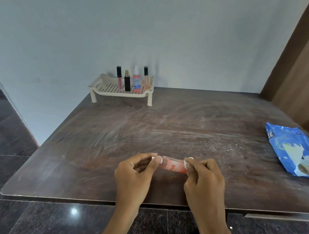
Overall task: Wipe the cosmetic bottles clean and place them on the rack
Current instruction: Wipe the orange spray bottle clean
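A pink cosmetic bottle [174, 166] with red lettering lies sideways just above the dark table, held between both hands. My left hand [135, 173] pinches its left, capped end. My right hand [203, 179] grips a small white wipe [186, 163] wrapped around the bottle's right end. At the table's far left corner stands a cream perforated rack [104, 88]. On it stand several bottles upright: a pink lip gloss [119, 78], a black perfume bottle [127, 81], a pink spray bottle [137, 80] and a slim peach tube [146, 78].
A blue pack of wet wipes [294, 149] lies at the table's right edge. The dusty brown tabletop [149, 127] shows white wipe streaks. A grey wall rises behind the rack, a brown curtain hangs at the right, and dark granite floor lies left and below.
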Available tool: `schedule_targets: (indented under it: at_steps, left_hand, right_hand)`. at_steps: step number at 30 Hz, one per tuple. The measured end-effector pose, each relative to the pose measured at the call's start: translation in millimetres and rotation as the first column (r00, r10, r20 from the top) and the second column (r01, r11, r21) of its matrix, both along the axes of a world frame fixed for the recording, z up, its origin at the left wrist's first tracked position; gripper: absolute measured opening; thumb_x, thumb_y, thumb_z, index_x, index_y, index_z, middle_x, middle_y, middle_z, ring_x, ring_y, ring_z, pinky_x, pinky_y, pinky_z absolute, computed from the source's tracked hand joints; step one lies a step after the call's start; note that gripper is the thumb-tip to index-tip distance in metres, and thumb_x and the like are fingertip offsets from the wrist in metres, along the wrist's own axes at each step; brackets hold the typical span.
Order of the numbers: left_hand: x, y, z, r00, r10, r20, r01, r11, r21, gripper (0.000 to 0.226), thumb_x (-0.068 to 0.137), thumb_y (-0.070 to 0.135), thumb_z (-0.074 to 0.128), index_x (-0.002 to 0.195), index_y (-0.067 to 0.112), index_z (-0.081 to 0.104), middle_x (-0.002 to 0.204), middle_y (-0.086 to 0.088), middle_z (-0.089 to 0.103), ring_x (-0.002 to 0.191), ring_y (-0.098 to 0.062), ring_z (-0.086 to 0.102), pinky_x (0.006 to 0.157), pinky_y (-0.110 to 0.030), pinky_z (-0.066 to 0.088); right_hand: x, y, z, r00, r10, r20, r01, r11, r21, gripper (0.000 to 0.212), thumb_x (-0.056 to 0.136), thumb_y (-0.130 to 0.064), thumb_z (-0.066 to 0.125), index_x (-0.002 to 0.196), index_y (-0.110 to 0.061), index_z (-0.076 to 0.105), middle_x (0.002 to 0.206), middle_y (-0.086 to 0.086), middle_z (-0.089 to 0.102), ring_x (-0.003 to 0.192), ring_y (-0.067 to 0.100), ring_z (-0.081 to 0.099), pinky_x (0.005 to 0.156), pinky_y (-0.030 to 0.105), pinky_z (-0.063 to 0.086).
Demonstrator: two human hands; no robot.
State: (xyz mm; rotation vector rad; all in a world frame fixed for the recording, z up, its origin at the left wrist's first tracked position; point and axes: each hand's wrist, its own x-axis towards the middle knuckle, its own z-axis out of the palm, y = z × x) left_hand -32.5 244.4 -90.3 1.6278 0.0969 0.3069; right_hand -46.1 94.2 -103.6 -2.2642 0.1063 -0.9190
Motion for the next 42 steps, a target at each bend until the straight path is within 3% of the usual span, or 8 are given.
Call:
schedule_targets:
  at_steps: [7, 16, 19, 23, 27, 33, 37, 42]
  left_hand:
    - [8.0, 10.0, -6.4, 0.996, -0.067, 0.058, 0.061, 0.992, 0.107, 0.013, 0.077, 0.018, 0.084, 0.086, 0.026, 0.081, 0.078, 0.009, 0.078, 0.076, -0.007, 0.074, 0.069, -0.015, 0.055]
    - [5.0, 14.6, -9.6, 0.990, -0.113, 0.083, 0.110, 0.993, 0.048, 0.014, 0.076, 0.008, 0.083, 0.085, 0.019, 0.081, 0.082, 0.005, 0.080, 0.080, -0.010, 0.077, 0.072, -0.016, 0.057]
    - [3.4, 13.4, -9.4, 0.990, -0.105, 0.099, 0.099, 0.993, 0.059, 0.013, 0.073, 0.013, 0.084, 0.084, 0.019, 0.081, 0.081, 0.007, 0.080, 0.079, -0.007, 0.077, 0.072, -0.013, 0.056]
    - [3.6, 12.8, -9.3, 0.988, -0.106, 0.113, 0.101, 0.994, 0.053, 0.013, 0.073, 0.013, 0.084, 0.084, 0.020, 0.082, 0.082, 0.008, 0.080, 0.082, -0.007, 0.076, 0.074, -0.013, 0.056]
    - [2.6, 13.6, -9.5, 0.986, -0.111, 0.123, 0.102, 0.992, 0.075, 0.013, 0.074, 0.014, 0.084, 0.085, 0.021, 0.082, 0.083, 0.008, 0.080, 0.082, -0.008, 0.077, 0.074, -0.016, 0.057]
    - [1.1, 15.1, -10.8, 0.984, -0.079, 0.158, 0.060, 0.991, 0.118, 0.015, 0.074, 0.011, 0.084, 0.084, 0.021, 0.081, 0.081, 0.010, 0.079, 0.080, -0.008, 0.077, 0.074, -0.018, 0.059]
    - [-0.7, 14.0, -11.2, 0.983, -0.078, 0.167, 0.057, 0.991, 0.124, 0.014, 0.074, 0.011, 0.085, 0.083, 0.020, 0.082, 0.080, 0.011, 0.079, 0.079, -0.006, 0.076, 0.073, -0.017, 0.059]
    - [0.0, 12.8, -11.3, 0.982, -0.074, 0.172, 0.053, 0.991, 0.124, 0.014, 0.073, 0.012, 0.085, 0.085, 0.020, 0.082, 0.081, 0.012, 0.079, 0.080, -0.004, 0.076, 0.073, -0.014, 0.057]
  right_hand:
    - [-2.9, 2.7, 0.8, 1.000, 0.012, -0.012, -0.011, 0.997, 0.071, 0.018, 0.082, -0.002, 0.072, 0.094, -0.015, 0.076, 0.078, -0.008, 0.051, 0.066, 0.001, 0.053, 0.065, 0.006, 0.041]
    - [0.5, 21.2, 12.6, 0.976, 0.210, -0.056, -0.210, 0.978, 0.004, 0.014, 0.089, -0.008, 0.065, 0.088, -0.020, 0.072, 0.080, -0.012, 0.046, 0.067, 0.007, 0.052, 0.058, 0.021, 0.046]
    - [1.0, 9.2, 9.2, 0.985, 0.167, -0.042, -0.166, 0.986, 0.030, 0.014, 0.088, -0.010, 0.068, 0.093, -0.021, 0.074, 0.078, -0.013, 0.048, 0.067, 0.006, 0.054, 0.058, 0.018, 0.046]
    - [2.4, -2.3, 7.0, 0.996, 0.059, -0.073, -0.055, 0.996, 0.064, 0.013, 0.084, -0.006, 0.071, 0.089, -0.016, 0.076, 0.075, -0.011, 0.049, 0.067, 0.006, 0.054, 0.061, 0.004, 0.040]
    - [5.9, 4.4, 11.6, 0.994, 0.040, -0.105, -0.038, 0.999, 0.022, 0.016, 0.084, -0.003, 0.068, 0.080, -0.017, 0.075, 0.075, -0.010, 0.048, 0.061, 0.006, 0.051, 0.053, 0.011, 0.039]
    - [4.4, 22.5, 16.0, 0.979, 0.192, -0.065, -0.194, 0.981, -0.029, 0.014, 0.085, -0.004, 0.067, 0.084, -0.017, 0.073, 0.078, -0.009, 0.048, 0.066, 0.008, 0.052, 0.055, 0.024, 0.047]
    - [2.4, 7.2, 11.2, 0.969, 0.244, -0.049, -0.243, 0.970, 0.028, 0.014, 0.088, -0.010, 0.068, 0.095, -0.019, 0.075, 0.079, -0.013, 0.050, 0.071, 0.005, 0.055, 0.060, 0.018, 0.049]
    - [3.0, -6.4, 9.6, 0.989, 0.122, -0.086, -0.117, 0.992, 0.056, 0.015, 0.085, -0.004, 0.069, 0.086, -0.018, 0.076, 0.076, -0.012, 0.050, 0.068, 0.005, 0.055, 0.061, 0.007, 0.041]
